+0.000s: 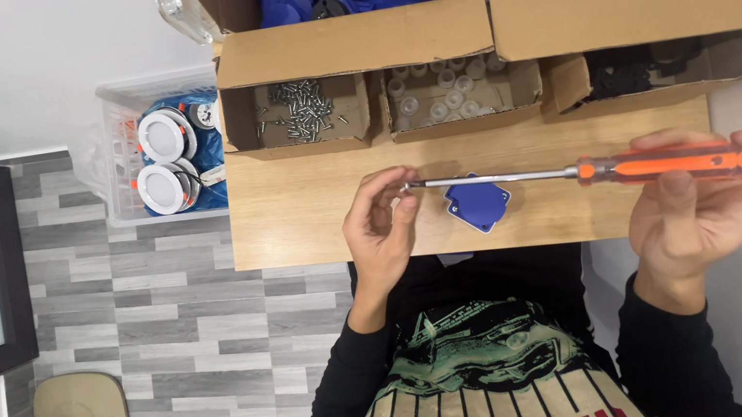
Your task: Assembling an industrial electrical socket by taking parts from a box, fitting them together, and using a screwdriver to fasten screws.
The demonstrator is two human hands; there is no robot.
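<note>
- Fingers (401, 196) of the left hand (382, 236): pinched together at the tip of the long steel shaft; whether a screw sits between them cannot be told.
- Right hand (713, 201): fingers wrapped round the handle of the orange plastic-handled screwdriver (668, 163), held level, tip pointing to 9 o'clock.
- Blue square plastic part (478, 203): lies on the bare wooden tabletop (294, 220), just under the shaft, between the hands.
- Small open cardboard box of grey metal screws (298, 112): at 11 o'clock from the left hand.
- Small cardboard box of clear plastic caps (447, 94): at 12 o'clock from the blue part.
- Clear plastic crate of round white fittings (163, 161): at 10 o'clock, off the table's edge.
</note>
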